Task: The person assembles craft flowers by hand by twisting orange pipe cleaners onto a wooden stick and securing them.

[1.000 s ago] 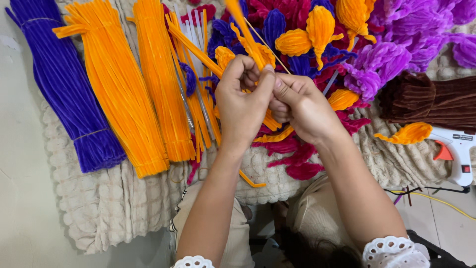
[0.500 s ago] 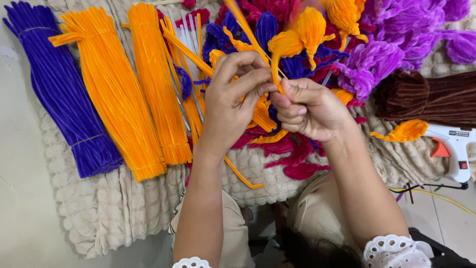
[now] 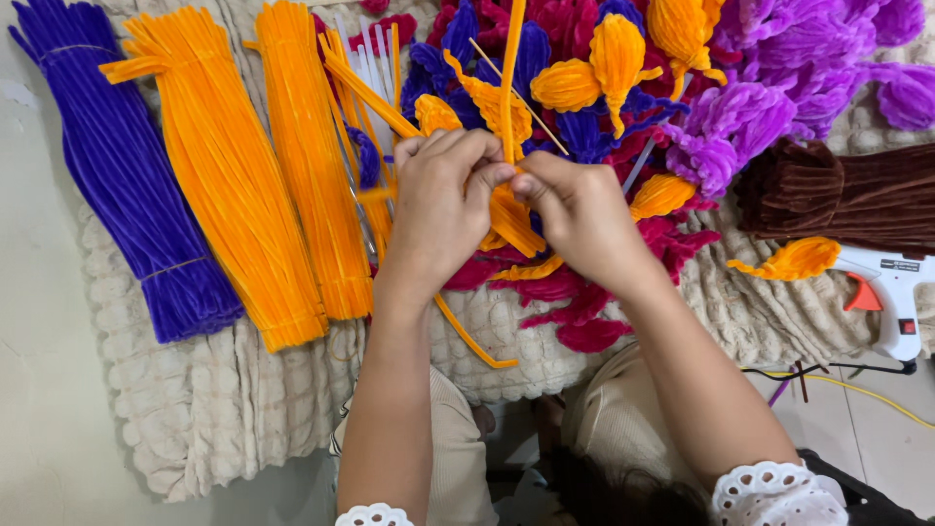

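Lowered slightly, left hand point(image 3: 443, 209) and right hand point(image 3: 575, 209) pinch an orange pipe cleaner point(image 3: 510, 78), crowded by bundles.

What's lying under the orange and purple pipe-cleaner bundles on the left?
The purple bundle and the orange bundles lie on a cream knitted blanket, which shows along their near ends. Whatever sits beneath the blanket is covered.

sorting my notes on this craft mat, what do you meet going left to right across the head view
purple pipe cleaner bundle → orange pipe cleaner bundle → left hand → right hand → brown pipe cleaner bundle → white glue gun
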